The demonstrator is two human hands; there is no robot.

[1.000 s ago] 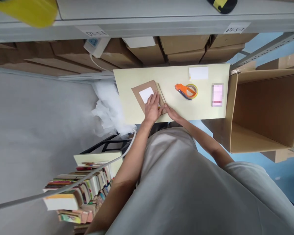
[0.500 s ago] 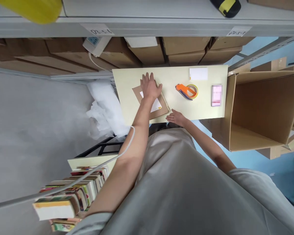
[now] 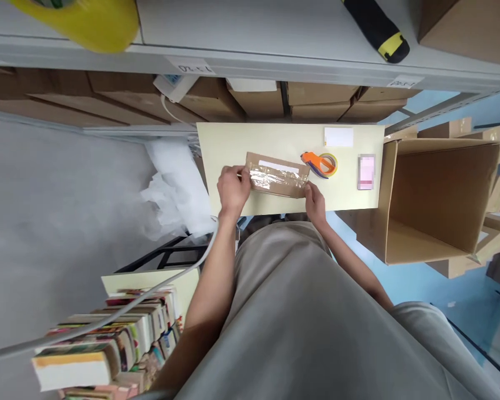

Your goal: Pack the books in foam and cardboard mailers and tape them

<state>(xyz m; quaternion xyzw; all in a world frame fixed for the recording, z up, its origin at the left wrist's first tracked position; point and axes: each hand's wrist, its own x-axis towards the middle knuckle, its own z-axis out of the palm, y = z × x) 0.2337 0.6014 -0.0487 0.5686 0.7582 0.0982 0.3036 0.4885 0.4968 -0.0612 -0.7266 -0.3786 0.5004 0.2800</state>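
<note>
A flat brown cardboard parcel [image 3: 277, 191] is held between my two hands over the cream table [image 3: 225, 141]. Shiny clear tape runs along its side, and a white label strip shows on its upper face. My left hand [image 3: 233, 189] grips the parcel's left end with fingers and thumb. At the lower right corner, my right hand [image 3: 315, 204] pinches the parcel. An orange tape dispenser [image 3: 318, 163] lies just beyond the parcel's right end. Behind it is a white label sheet [image 3: 339, 136], and further right a pink pixelated item [image 3: 366, 172].
A large open cardboard box [image 3: 441, 194] stands at the table's right. Above, a grey shelf [image 3: 254, 33] holds a yellow tape roll [image 3: 104, 25] and a black-and-yellow handle [image 3: 379, 33]. White wrap [image 3: 179, 183] lies left; books [image 3: 120, 344] are stacked lower left. A cable [image 3: 150, 300] crosses my left arm's side.
The parcel lay tilted under my left hand, with my right hand open beside it. Now both hands grip its ends, and it is turned lengthwise with its taped side towards me.
</note>
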